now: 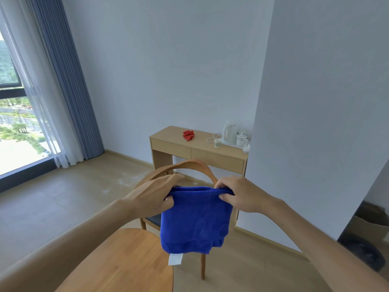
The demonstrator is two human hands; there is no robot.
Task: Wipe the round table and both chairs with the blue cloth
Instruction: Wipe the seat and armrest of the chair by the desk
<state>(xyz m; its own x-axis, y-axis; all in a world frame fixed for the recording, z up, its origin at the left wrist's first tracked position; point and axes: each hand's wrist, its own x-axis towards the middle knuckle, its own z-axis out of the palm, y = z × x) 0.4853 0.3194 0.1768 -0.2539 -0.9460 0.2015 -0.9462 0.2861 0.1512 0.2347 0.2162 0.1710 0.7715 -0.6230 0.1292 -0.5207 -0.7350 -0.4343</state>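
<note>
A folded blue cloth [196, 218] with a white label hangs in the air between my hands. My left hand [151, 197] pinches its upper left corner and my right hand [240, 194] pinches its upper right corner. Below it, the round wooden table [126, 266] fills the bottom centre. Behind the cloth stands a wooden chair [189, 165] with a curved backrest and a dark seat, mostly hidden by the cloth and my hands. A second chair is not in view.
A wooden desk with drawers [197, 152] stands against the far wall, carrying a red item [188, 135], a white kettle [229, 132] and cups. Curtains and a tall window [19, 123] are at the left. A white wall corner [294, 144] juts out at the right.
</note>
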